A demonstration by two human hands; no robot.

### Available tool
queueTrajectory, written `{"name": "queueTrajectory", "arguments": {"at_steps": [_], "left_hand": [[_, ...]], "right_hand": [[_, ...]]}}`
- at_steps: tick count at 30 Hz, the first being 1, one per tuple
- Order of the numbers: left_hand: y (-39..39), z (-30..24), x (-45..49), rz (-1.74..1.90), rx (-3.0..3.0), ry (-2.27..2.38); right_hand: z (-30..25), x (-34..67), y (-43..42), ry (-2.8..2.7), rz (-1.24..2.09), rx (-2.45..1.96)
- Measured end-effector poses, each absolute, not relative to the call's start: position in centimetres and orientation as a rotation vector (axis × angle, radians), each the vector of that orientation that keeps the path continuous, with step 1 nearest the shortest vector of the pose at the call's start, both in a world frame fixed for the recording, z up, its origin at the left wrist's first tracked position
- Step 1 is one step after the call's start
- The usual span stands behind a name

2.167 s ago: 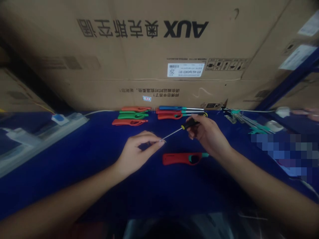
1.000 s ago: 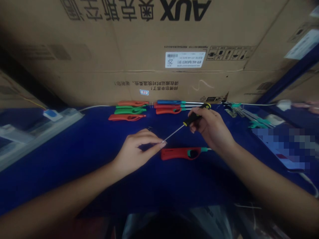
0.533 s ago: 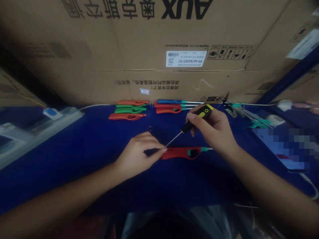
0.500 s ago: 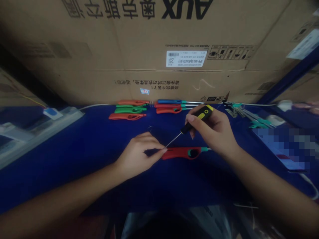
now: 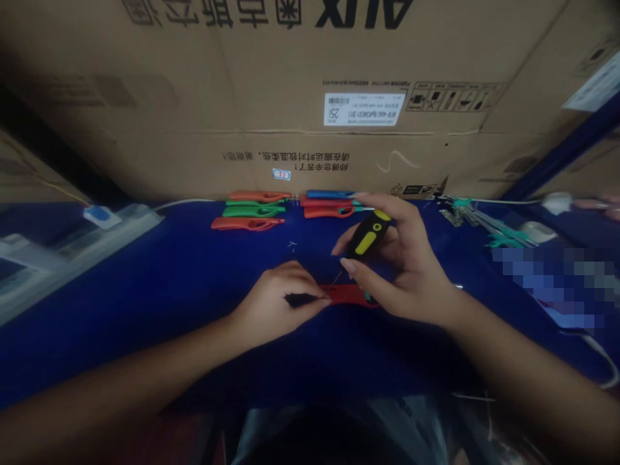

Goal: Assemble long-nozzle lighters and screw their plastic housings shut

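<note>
My right hand point(image 5: 407, 258) is closed around the black and yellow handle of a screwdriver point(image 5: 367, 240), tilted with its thin shaft pointing down to the left. The tip meets the pinched thumb and forefinger of my left hand point(image 5: 276, 303). Whatever is between those fingertips is too small to make out. Right beside and beneath them, a red long-nosed lighter point(image 5: 349, 294) lies flat on the blue table point(image 5: 194, 271). My right hand hides the lighter's front end and most of its teal collar.
Behind lie an orange lighter body point(image 5: 256, 196), a green one point(image 5: 254, 210), and a blue lighter point(image 5: 329, 194) above red ones. Metal tubes with teal ends point(image 5: 508, 226) and a phone point(image 5: 552, 290) are at right. A large cardboard box point(image 5: 271, 110) forms the back wall.
My right hand has shifted left and lower with the screwdriver, which is now steeper and covers more of the lighter. My left fingertips have moved slightly right, still pinched.
</note>
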State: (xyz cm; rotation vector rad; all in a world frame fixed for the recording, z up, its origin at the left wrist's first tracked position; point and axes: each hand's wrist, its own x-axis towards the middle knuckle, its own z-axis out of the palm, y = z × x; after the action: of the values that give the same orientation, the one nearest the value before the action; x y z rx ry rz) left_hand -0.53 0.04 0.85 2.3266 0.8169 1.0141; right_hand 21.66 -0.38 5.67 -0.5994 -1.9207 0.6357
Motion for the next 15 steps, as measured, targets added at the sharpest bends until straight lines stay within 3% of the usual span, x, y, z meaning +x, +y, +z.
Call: {"name": "queueTrajectory", "arguments": {"at_steps": [15], "left_hand": [[0.2, -0.6, -0.8, 0.906, 2.430, 0.833]], "right_hand": [[4.5, 21.7, 0.2, -1.990, 0.521, -0.582]]}}
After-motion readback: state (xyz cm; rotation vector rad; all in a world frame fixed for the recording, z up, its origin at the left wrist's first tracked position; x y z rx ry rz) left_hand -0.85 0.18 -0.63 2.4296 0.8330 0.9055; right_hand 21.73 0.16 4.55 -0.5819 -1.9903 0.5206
